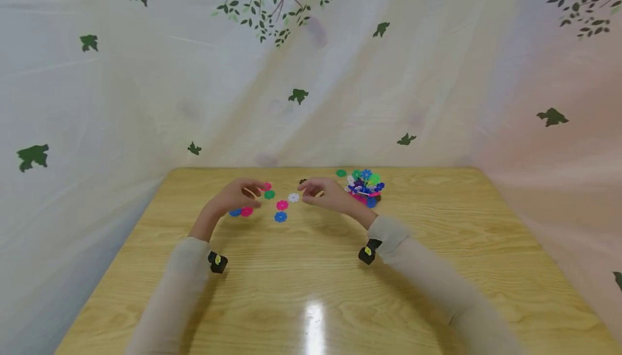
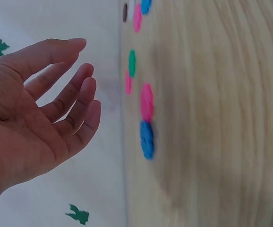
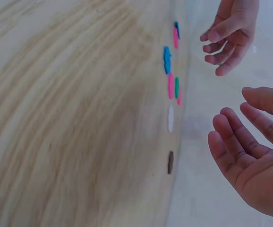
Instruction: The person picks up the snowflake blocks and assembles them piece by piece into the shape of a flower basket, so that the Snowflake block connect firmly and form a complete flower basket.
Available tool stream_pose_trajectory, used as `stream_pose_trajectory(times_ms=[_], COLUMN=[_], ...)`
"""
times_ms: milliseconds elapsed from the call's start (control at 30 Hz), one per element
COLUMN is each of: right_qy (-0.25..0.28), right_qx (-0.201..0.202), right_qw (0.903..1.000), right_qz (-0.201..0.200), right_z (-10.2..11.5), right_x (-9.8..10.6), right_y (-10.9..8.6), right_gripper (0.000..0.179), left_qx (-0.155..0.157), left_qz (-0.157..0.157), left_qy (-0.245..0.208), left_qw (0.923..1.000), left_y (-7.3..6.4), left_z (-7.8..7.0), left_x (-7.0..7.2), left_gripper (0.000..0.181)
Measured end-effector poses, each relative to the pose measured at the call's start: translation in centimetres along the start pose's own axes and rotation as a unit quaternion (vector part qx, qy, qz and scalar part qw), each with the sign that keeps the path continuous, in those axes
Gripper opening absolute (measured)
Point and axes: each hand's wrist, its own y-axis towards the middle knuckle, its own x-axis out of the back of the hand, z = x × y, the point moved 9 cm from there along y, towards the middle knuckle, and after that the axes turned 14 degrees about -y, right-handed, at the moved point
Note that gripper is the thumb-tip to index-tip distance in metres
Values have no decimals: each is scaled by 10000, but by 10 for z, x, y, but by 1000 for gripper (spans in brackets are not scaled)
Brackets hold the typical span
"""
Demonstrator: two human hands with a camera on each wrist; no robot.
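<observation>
Above the far part of the table, my left hand (image 1: 238, 194) hovers with loosely bent fingers and holds nothing. Below it lie a pink flower-shaped disc (image 1: 247, 212) and a blue disc (image 2: 147, 140), touching or overlapping. Empty too, my right hand (image 1: 326, 193) hangs in the air with its fingers slightly curved, nearest to a white disc (image 1: 293, 198) and a dark brown disc (image 3: 170, 162). Between the hands are a green disc (image 1: 269, 195), two pink discs, one of them (image 1: 282, 205) nearer me, and another blue disc (image 1: 280, 216).
Right of my right hand stands a heap of many-coloured flower-shaped discs (image 1: 364, 187), with a single green disc (image 1: 341, 173) at its left. All lie on a wooden table (image 1: 311, 268). A pale cloth (image 1: 233, 101) printed with leaves hangs behind the far edge.
</observation>
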Motion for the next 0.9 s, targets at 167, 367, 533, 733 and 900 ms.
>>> stream_pose_trajectory(times_ms=[167, 367, 533, 733, 900], right_qy=[-73, -82, 60, -11, -103], right_qx=[116, -66, -181, -222, -271], right_qw=[9990, 9959, 9923, 9899, 9885], right_qz=[424, 903, 1222, 1403, 1484], right_z=[9, 10, 5, 4, 3], right_x=[-25, -48, -64, -72, -76], right_y=[13, 22, 26, 30, 32], right_gripper=[31, 33, 35, 35, 33], left_qx=[160, 600, 967, 1110, 1226], left_qz=[69, -98, -162, -64, -17], left_qy=[318, 568, 517, 357, 493], left_qw=[9993, 9965, 9938, 9932, 9912], left_y=[-10, -17, -21, -21, -18], left_z=[18, 41, 55, 62, 66], left_x=[12, 24, 28, 28, 30], left_gripper=[43, 40, 37, 34, 32])
